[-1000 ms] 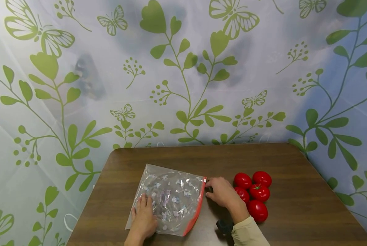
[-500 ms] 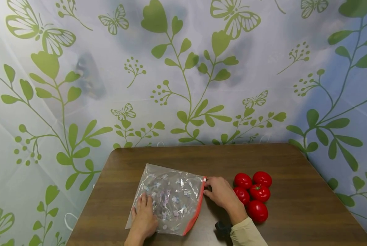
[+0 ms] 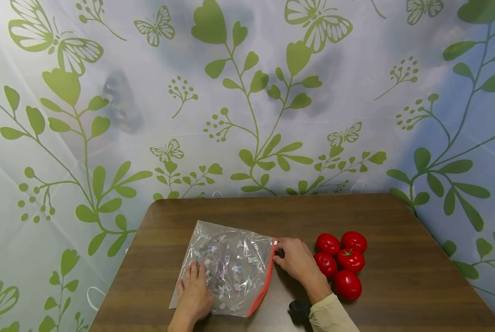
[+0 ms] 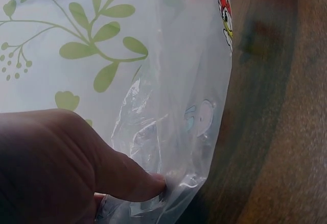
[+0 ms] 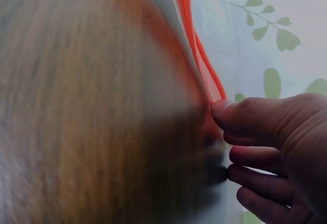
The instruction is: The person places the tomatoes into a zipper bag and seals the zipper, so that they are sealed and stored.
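A clear printed zip bag with a red zip edge lies on the table. My left hand rests on its left part, fingers extended over the plastic. In the left wrist view the left thumb presses into the wrinkled film. My right hand is at the far end of the red edge, beside a small white tab. Thumb and forefinger pinch the red edge in the right wrist view, where the two red strips stand slightly apart below the top; the other fingers are loosely bent.
Several shiny red tomatoes are clustered right of my right hand, close to the forearm. A black object is by the right sleeve. The brown wooden table ends at a leaf-patterned curtain.
My right hand has shifted slightly left, its fingertips now against the bag's red edge. The left hand and the tomatoes stay in place.
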The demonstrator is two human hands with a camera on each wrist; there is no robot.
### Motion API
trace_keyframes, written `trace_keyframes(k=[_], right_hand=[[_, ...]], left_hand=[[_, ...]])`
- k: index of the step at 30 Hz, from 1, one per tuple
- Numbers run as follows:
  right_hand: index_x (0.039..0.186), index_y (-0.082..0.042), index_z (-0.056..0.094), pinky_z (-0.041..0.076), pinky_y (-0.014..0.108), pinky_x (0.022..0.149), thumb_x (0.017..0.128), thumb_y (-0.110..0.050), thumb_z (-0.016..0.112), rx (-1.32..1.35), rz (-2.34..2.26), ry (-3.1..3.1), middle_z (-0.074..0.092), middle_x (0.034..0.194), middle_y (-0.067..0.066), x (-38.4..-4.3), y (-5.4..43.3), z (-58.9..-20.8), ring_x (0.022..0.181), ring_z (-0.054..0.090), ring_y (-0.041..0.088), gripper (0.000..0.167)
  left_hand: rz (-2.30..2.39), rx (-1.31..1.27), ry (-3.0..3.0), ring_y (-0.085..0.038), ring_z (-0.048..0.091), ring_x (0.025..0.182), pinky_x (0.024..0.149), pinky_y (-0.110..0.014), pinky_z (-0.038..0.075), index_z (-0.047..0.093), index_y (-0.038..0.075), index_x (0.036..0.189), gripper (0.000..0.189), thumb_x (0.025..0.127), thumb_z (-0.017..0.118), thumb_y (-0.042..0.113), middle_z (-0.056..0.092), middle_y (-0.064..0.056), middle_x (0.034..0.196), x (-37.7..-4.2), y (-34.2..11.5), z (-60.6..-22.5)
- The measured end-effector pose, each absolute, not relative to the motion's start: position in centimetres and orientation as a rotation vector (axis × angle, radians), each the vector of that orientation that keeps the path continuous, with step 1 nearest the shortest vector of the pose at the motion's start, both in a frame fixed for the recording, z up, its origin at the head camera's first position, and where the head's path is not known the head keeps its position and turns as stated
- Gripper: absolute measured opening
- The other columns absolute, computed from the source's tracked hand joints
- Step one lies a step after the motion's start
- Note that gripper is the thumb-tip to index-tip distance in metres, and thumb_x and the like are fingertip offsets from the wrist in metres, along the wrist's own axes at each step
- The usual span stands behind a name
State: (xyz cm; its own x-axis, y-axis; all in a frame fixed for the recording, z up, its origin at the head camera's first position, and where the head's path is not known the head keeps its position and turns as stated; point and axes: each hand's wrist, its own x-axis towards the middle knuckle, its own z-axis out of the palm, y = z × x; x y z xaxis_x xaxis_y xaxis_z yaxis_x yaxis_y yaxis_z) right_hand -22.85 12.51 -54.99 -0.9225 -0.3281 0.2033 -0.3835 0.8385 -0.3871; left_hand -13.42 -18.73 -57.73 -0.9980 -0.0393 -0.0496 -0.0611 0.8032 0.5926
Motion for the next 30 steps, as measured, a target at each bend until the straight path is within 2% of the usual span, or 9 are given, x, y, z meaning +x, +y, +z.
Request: trace_keyframes(k=[3, 6, 10, 18, 25, 27, 30], right_hand=[[0.093, -0.02, 0.084, 0.063, 0.043, 0.083, 0.085, -0.02, 0.094, 0.555, 0.648, -2.88, 0.079, 0.103, -0.003, -22.86, 12.4, -55.06, 0.087, 0.071, 0.018, 0.013], [0.086, -0.023, 0.081, 0.065, 0.047, 0.09, 0.085, -0.019, 0.094, 0.545, 0.672, -2.873, 0.081, 0.112, 0.002, -22.76, 12.24, -55.14, 0.099, 0.077, 0.025, 0.013], [0.082, -0.027, 0.079, 0.063, 0.052, 0.097, 0.085, -0.02, 0.093, 0.513, 0.736, -2.89, 0.08, 0.127, 0.01, -22.54, 12.01, -55.13, 0.114, 0.077, 0.032, 0.016], [0.093, -0.022, 0.086, 0.06, 0.058, 0.104, 0.085, -0.021, 0.094, 0.518, 0.794, -2.938, 0.072, 0.141, 0.018, -22.5, 11.85, -55.13, 0.123, 0.073, 0.042, 0.012], [0.114, -0.018, 0.086, 0.056, 0.063, 0.11, 0.086, -0.023, 0.093, 0.612, 0.854, -2.966, 0.064, 0.151, 0.024, -22.73, 12.19, -55.26, 0.134, 0.066, 0.047, 0.029], [0.114, -0.016, 0.085, 0.057, 0.063, 0.108, 0.087, -0.022, 0.093, 0.641, 0.85, -2.948, 0.065, 0.149, 0.025, -22.82, 12.24, -55.36, 0.134, 0.066, 0.047, 0.029], [0.108, -0.016, 0.086, 0.058, 0.061, 0.108, 0.09, -0.019, 0.089, 0.638, 0.844, -2.919, 0.069, 0.144, 0.023, -22.95, 12.21, -55.53, 0.13, 0.069, 0.045, 0.018]], left_hand=[[0.978, -0.081, 2.947, -0.058, 0.014, 0.164, 0.123, -0.086, 0.006, 0.037, -0.015, 0.16, 0.078, 0.088, 0.06, 0.002, 0.021, -0.038, 0.175, -13.42, -18.76, -57.76], [0.966, -0.08, 2.951, -0.059, 0.015, 0.164, 0.123, -0.086, 0.007, 0.037, -0.016, 0.16, 0.079, 0.087, 0.062, 0.002, 0.022, -0.038, 0.175, -13.34, -18.75, -57.71], [0.962, -0.069, 2.953, -0.061, 0.015, 0.163, 0.122, -0.087, 0.007, 0.038, -0.017, 0.159, 0.079, 0.086, 0.062, 0.001, 0.022, -0.04, 0.174, -13.31, -18.8, -57.8], [0.958, -0.064, 2.964, -0.06, 0.016, 0.163, 0.122, -0.087, 0.007, 0.038, -0.017, 0.159, 0.079, 0.086, 0.063, 0.002, 0.022, -0.039, 0.174, -13.37, -18.83, -58.0], [0.984, -0.064, 2.966, -0.06, 0.015, 0.163, 0.123, -0.086, 0.007, 0.037, -0.017, 0.159, 0.077, 0.087, 0.059, 0.001, 0.022, -0.039, 0.174, -13.36, -18.77, -58.0], [0.987, -0.07, 2.955, -0.059, 0.014, 0.164, 0.123, -0.086, 0.006, 0.036, -0.016, 0.161, 0.078, 0.088, 0.057, 0.001, 0.02, -0.038, 0.175, -13.33, -18.74, -57.88], [0.986, -0.079, 2.94, -0.059, 0.014, 0.164, 0.123, -0.086, 0.005, 0.036, -0.016, 0.161, 0.079, 0.087, 0.058, 0.001, 0.02, -0.038, 0.175, -13.25, -18.65, -57.5]])
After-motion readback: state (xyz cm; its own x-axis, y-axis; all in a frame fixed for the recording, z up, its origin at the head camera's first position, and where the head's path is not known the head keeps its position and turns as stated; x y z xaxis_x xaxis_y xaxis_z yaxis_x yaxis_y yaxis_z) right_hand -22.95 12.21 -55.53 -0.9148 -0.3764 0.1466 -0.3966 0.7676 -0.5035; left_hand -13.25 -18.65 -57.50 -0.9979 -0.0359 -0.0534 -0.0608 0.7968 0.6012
